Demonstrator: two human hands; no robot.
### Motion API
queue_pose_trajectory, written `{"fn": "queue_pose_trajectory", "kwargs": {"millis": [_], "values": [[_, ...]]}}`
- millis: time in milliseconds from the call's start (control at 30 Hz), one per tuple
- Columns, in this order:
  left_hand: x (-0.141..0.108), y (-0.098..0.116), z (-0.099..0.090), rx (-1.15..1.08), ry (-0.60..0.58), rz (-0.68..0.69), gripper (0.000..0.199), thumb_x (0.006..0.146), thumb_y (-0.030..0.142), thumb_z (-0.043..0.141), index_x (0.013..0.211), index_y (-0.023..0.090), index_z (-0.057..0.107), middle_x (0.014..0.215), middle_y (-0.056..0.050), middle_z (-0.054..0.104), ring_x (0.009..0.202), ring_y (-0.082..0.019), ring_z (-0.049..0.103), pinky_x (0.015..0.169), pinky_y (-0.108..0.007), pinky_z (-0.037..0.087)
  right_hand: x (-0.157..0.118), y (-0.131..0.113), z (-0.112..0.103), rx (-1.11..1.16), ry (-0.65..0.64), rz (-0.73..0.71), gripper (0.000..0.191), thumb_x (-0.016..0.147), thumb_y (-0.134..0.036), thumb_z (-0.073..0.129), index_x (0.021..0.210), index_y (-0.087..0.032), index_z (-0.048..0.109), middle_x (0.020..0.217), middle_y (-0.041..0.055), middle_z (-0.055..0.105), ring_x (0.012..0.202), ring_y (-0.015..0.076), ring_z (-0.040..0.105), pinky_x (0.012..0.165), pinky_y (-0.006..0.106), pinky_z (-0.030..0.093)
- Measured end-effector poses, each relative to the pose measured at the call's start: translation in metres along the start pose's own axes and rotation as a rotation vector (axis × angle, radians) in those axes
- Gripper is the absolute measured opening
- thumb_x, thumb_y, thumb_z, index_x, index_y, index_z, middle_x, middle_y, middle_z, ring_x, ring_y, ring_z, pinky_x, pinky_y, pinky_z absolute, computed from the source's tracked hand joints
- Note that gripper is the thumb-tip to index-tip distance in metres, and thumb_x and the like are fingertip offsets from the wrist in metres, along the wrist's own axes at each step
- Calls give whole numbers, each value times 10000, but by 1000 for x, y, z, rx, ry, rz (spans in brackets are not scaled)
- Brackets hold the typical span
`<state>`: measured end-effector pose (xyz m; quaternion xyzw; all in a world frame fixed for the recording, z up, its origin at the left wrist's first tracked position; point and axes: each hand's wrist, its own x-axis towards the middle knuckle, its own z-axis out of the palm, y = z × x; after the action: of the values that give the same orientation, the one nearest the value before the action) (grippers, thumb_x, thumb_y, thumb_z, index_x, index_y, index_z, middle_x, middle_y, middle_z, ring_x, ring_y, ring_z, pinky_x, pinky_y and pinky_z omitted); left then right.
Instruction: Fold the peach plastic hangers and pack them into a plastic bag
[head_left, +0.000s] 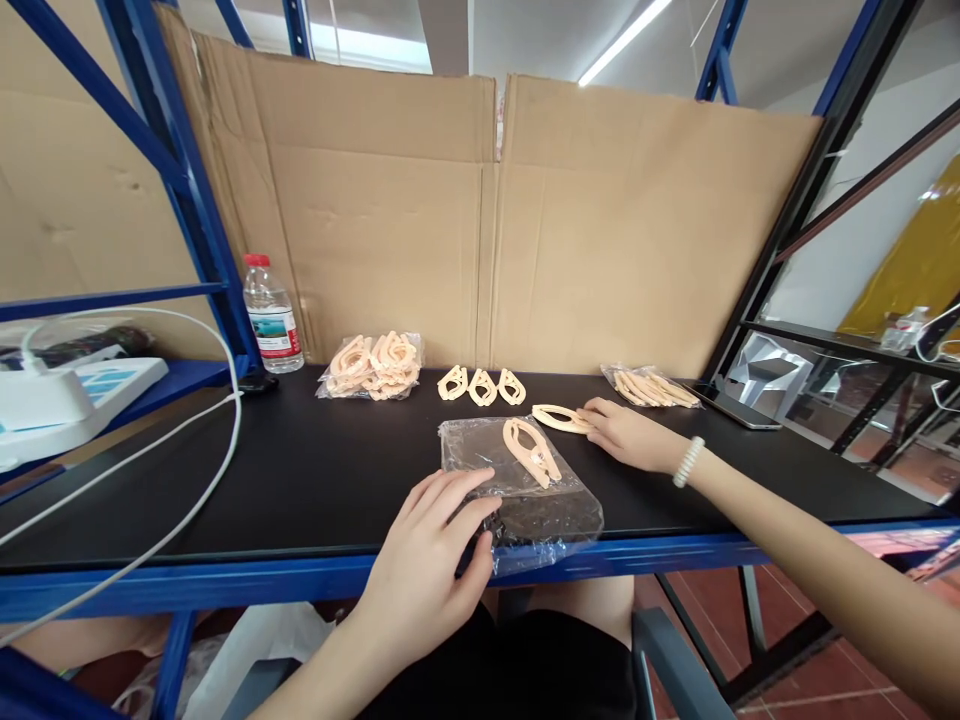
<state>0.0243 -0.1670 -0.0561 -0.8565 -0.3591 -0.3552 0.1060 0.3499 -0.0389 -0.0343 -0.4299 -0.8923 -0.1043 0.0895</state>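
Observation:
A clear plastic bag (480, 445) lies flat near the front edge of the black table, with a cream folding hanger (531, 453) on or inside it; which of the two I cannot tell. My left hand (435, 560) rests at the bag's lower left, fingers apart and touching the film. To the right, my right hand (626, 435) has its fingertips on the end of another cream hanger (559, 419), just beyond the bag's upper right corner. Three small cream hangers (482, 387) stand in a row behind the bag.
A bag of several cream hangers (371, 366) lies at the back left, beside a water bottle (274, 320). Another bagged bundle (652, 387) and a phone (739, 409) are at the right. White cables (225, 420) cross the left side.

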Motion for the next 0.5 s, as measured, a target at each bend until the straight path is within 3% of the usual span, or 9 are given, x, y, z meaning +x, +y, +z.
{"fn": "queue_pose_trajectory", "kwargs": {"millis": [133,267,400,500], "values": [[0,1,4,0,10,-5,305,871,142,473,1140,161,616,1280,-105,584,1159,-257,540,963,-427,492,-51,-36,-15,118,83,0,478,979,-304,413,1435,-166,377,1404,147,432,1260,268,476,1069,432,418],[-2,1,3,-13,-6,-11,337,877,146,471,1193,156,588,1301,-109,566,1188,-249,528,970,-389,501,-81,-67,-24,127,89,-41,430,1010,-293,367,1433,-215,391,1425,104,454,1299,237,444,1074,423,424],[-5,1,4,-5,-10,-15,341,879,146,478,1204,156,581,1326,-112,545,1212,-249,516,989,-383,490,-98,-88,-22,23,151,-132,472,984,-362,462,1413,-166,430,1362,145,521,1227,279,504,982,449,497],[-7,2,5,27,9,-1,344,878,145,489,1211,154,576,1330,-117,544,1207,-255,519,994,-401,483,-106,-100,-14,-103,310,-223,402,976,-262,495,1360,-144,495,1236,151,615,1068,276,597,850,431,549]]}}
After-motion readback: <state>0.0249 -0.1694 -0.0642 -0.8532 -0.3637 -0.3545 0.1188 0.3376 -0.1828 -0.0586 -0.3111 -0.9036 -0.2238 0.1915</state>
